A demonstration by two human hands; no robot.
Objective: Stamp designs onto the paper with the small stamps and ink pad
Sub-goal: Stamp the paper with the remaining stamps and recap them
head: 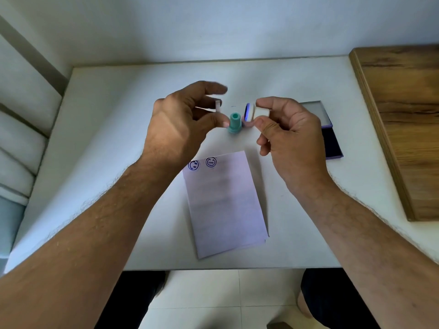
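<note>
White stamp [260,112] — right hand's [288,138] pinch

It looks like a room in a home: a small white table [118,162] pushed against a plain white wall [213,27], a cushioned seat [21,129] left of the table, pale floor tiles [213,295] below it.
</note>
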